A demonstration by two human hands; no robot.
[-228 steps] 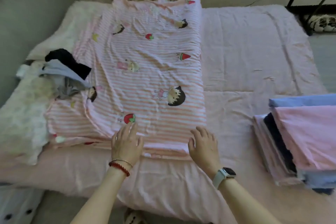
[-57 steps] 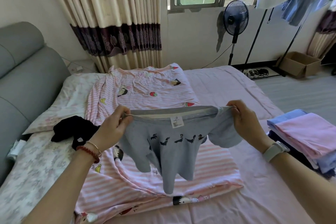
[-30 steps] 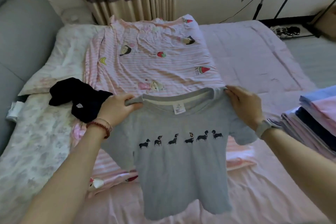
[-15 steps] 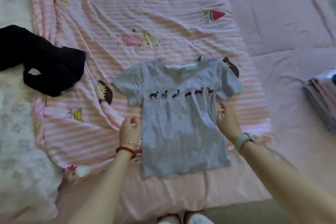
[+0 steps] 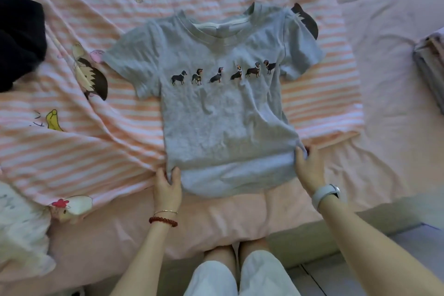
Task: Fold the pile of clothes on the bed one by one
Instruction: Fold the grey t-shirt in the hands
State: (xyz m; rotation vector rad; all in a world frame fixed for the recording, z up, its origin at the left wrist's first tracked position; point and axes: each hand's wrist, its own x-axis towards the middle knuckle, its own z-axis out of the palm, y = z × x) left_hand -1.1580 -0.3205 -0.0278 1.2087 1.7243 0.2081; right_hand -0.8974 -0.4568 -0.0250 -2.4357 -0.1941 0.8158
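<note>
Hands (image 5: pixel 168 187) pinch shirt (image 5: pixel 223 113) on bed (image 5: pixel 384 127).

Head view — steeply down, seemingly close

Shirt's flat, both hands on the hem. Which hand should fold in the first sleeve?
Probably the left hand: the shirt's left sleeve lies flat and fully spread, while the right one is bunched. Right hand can keep its grip on the hem.
</note>
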